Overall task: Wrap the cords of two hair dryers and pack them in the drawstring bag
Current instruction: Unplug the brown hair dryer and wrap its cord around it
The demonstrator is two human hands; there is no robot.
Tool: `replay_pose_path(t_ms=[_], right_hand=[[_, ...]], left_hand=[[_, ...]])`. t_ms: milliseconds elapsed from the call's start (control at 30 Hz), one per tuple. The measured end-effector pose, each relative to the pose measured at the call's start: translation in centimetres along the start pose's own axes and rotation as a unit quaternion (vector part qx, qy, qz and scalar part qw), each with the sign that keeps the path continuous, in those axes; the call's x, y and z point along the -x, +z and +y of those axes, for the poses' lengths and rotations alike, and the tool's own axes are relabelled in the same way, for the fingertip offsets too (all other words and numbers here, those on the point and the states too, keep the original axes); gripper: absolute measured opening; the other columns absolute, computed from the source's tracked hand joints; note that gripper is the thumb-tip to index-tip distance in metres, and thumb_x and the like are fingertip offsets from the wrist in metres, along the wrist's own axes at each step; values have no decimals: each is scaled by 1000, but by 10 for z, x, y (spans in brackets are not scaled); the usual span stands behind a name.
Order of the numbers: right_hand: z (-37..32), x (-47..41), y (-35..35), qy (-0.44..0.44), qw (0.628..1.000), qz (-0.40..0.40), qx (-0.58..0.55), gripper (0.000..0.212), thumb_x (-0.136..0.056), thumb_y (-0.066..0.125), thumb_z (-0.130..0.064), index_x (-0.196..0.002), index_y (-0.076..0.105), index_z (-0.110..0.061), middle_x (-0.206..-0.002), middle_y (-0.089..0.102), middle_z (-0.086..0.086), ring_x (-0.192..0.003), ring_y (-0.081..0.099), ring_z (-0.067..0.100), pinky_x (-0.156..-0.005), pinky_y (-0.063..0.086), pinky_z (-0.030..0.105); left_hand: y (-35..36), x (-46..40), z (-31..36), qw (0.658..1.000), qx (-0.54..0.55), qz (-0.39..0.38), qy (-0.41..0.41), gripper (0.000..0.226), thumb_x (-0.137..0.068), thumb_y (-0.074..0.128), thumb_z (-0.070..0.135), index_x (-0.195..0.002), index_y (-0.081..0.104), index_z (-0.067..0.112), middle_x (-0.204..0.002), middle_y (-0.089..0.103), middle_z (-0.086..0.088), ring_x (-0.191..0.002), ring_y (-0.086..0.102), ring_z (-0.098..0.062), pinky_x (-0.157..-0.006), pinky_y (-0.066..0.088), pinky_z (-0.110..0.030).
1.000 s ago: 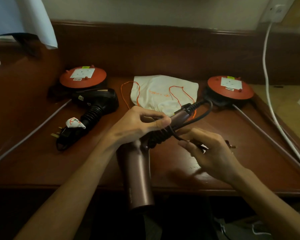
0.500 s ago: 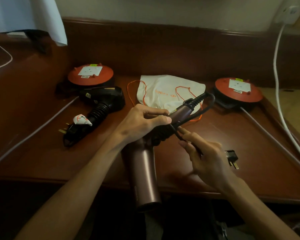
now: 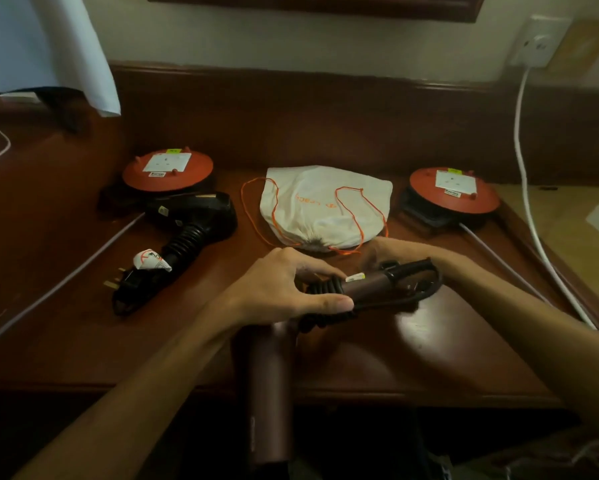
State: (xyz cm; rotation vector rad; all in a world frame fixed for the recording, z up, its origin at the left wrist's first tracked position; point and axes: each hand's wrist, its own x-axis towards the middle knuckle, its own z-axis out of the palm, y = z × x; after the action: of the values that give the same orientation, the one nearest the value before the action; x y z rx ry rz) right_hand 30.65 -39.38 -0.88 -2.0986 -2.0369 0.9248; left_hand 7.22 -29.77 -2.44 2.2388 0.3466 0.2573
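At the far left a pale cloth [image 3: 49, 46] hangs over the corner of the wooden desk [image 3: 447, 358]; just right of it a round orange socket reel [image 3: 168, 167] sits at the back, and touching its front lies the black hair dryer [image 3: 194, 220], its ribbed handle slanting down-left to a bundled cord and plug [image 3: 132, 285] with a white tag on it; in the middle, near the back, the white drawstring bag [image 3: 322, 206] lies flat with its orange string [image 3: 256, 220] looped loose on the wood; in front of the bag the left hand [image 3: 284, 289] grips the brown hair dryer [image 3: 267, 386] where handle meets barrel, thumb pressed over the black cord [image 3: 329, 289] coiled round the handle, the barrel hanging below the desk edge toward the viewer; the right hand [image 3: 384, 254] reaches behind the handle's end, blurred and mostly hidden, so I cannot tell whether it holds anything; a loop of cord curves round that end; further right a second orange reel [image 3: 454, 190] rests at the back, and a white cable [image 3: 523, 161] runs down from a wall socket [image 3: 540, 43].
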Motion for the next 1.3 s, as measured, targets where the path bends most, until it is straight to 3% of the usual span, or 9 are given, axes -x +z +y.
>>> replay_pose_path(t_ms=[67, 133, 333, 533, 667, 900, 1100, 1200, 1300], right_hand=[[-6, -9, -13, 20, 999, -25, -8, 7, -85, 76, -12, -78, 75, -13, -75, 71, 7, -68, 63, 18, -65, 50, 26], [-16, -13, -29, 5, 1000, -21, 9, 21, -85, 78, -23, -82, 71, -3, -78, 67, 15, -64, 57, 13, -60, 45, 23], [-56, -9, -37, -26, 987, -44, 154, 23, -100, 57, -24, -92, 73, -10, -77, 69, 11, -58, 51, 13, -58, 43, 29], [-76, 33, -24, -5, 983, -34, 181, 26, -103, 50, -25, -92, 70, -15, -77, 67, 5, -64, 57, 17, -63, 49, 39], [-70, 57, 0, -17, 996, 78, 48, 22, -101, 56, -35, -100, 71, -19, -81, 72, -2, -71, 69, 11, -66, 58, 37], [-63, 70, 53, -43, 947, 314, -45, 8, -94, 67, -25, -100, 70, -21, -83, 71, -9, -73, 67, 12, -68, 55, 45], [-65, 53, 92, -116, 880, 422, 183, 9, -97, 56, -6, -104, 55, -10, -98, 56, 5, -71, 46, 22, -66, 38, 31], [-59, 43, 87, -148, 863, 433, 212, 14, -89, 64, 5, -98, 60, -4, -95, 57, 9, -76, 49, 27, -70, 42, 35], [-51, 36, 83, -162, 861, 431, 215, 8, -94, 60, 3, -99, 64, -2, -94, 59, 11, -79, 53, 29, -73, 47, 41]], left_hand=[[0, -3, 1, 999, -28, -15, -13, 50, -75, 74, 70, -114, 75, 39, -106, 75, 17, -102, 69, -1, -93, 56, -41], [1, -9, 6, 996, -73, -38, -33, 57, -74, 70, 76, -116, 71, 38, -108, 73, 18, -98, 68, 1, -91, 57, -36], [12, -31, 17, 974, -189, -99, -77, 64, -86, 54, 76, -140, 44, 44, -117, 66, 11, -102, 64, -15, -83, 48, -35], [7, -27, 17, 989, -116, -71, -57, 8, -89, 55, 72, -91, 61, 67, -91, 70, 24, -81, 63, 8, -70, 42, -25], [6, -18, 8, 997, -64, -8, -46, 37, -85, 60, 72, -119, 65, 60, -80, 74, 24, -78, 65, 12, -72, 47, -25], [2, -16, -1, 998, 47, 2, -47, 37, -83, 75, 57, -118, 74, 42, -95, 75, 26, -98, 73, -9, -94, 57, -49], [-10, -12, 4, 994, 100, -5, -46, 32, -89, 75, 36, -118, 74, 22, -105, 75, 20, -102, 70, 0, -90, 56, -25], [-23, -15, 12, 989, 95, -67, -89, 64, -85, 57, 70, -124, 67, 22, -129, 67, 5, -126, 58, -13, -111, 44, -39], [-10, -23, 23, 986, 78, -26, -146, 81, -84, 35, 83, -122, 59, 16, -132, 62, -2, -126, 55, -17, -107, 43, -38]])
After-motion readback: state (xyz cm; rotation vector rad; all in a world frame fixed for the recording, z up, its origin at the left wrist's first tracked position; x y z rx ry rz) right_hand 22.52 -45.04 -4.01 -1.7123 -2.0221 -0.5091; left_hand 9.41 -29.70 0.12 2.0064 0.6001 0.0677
